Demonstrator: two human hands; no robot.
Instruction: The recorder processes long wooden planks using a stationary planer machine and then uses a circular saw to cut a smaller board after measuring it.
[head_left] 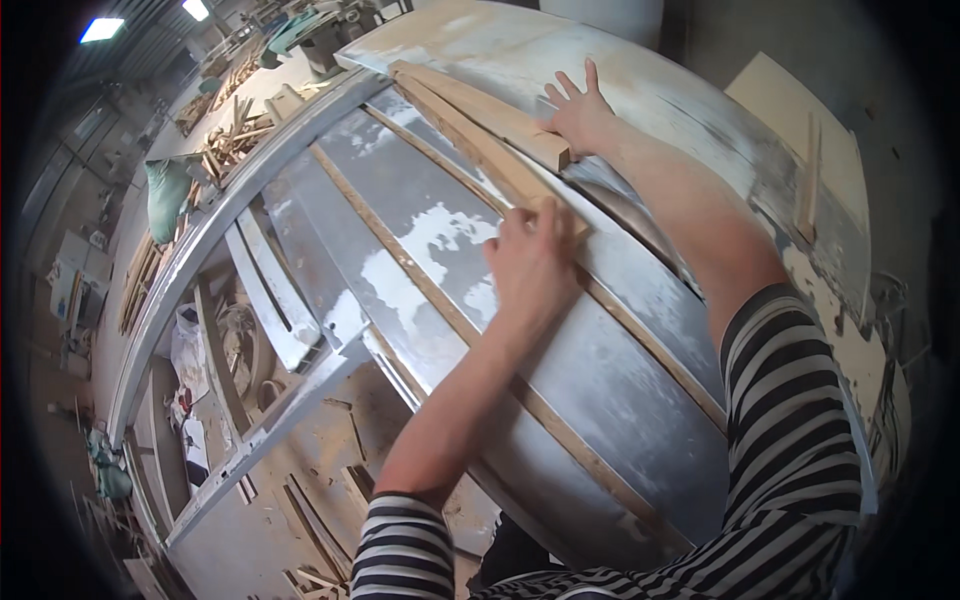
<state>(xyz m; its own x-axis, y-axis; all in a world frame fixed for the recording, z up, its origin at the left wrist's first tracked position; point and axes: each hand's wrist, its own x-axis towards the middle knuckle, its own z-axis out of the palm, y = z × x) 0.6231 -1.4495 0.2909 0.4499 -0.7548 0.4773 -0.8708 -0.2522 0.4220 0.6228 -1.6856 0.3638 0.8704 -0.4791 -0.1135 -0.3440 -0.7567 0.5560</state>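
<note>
Wooden strip (pixel 500 166) runs under the curled left hand (pixel 535 255), right hand (pixel 586 120) splayed.

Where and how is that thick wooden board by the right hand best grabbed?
Probably near the squared-off end of the thick wooden board, from its right, where the right hand is: that end is exposed, and its long sides suit a grip across. On its left, a wooden strip crowds the approach.

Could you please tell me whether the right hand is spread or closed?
Spread: the right hand has its fingers fanned apart near the end of a wooden beam.
</note>
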